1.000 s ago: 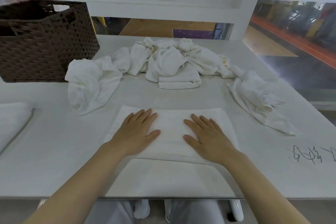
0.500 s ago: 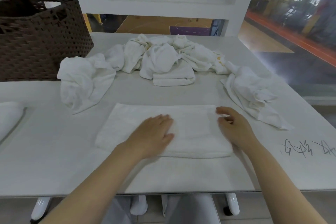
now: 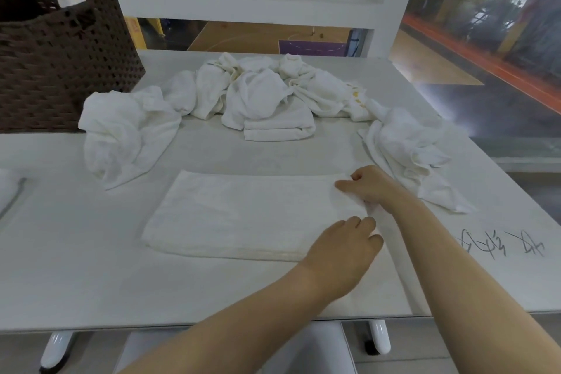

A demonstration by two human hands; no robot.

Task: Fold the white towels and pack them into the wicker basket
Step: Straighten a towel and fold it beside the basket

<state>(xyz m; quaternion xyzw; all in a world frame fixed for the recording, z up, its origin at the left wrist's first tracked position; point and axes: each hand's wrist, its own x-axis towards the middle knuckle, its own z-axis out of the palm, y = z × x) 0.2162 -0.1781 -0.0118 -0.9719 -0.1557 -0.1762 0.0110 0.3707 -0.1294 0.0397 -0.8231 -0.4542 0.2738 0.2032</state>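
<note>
At the folded towel (image 3: 243,212)'s right edge, both hands' fingers (image 3: 349,185) curled, pinching its corners

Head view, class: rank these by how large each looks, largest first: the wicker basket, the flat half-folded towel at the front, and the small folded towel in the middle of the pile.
1. Flat half-folded towel, though nearness to the camera enlarges it.
2. Wicker basket, cut off by the frame edge, so its place against the first is unsure.
3. Small folded towel, clearly smallest.
</note>
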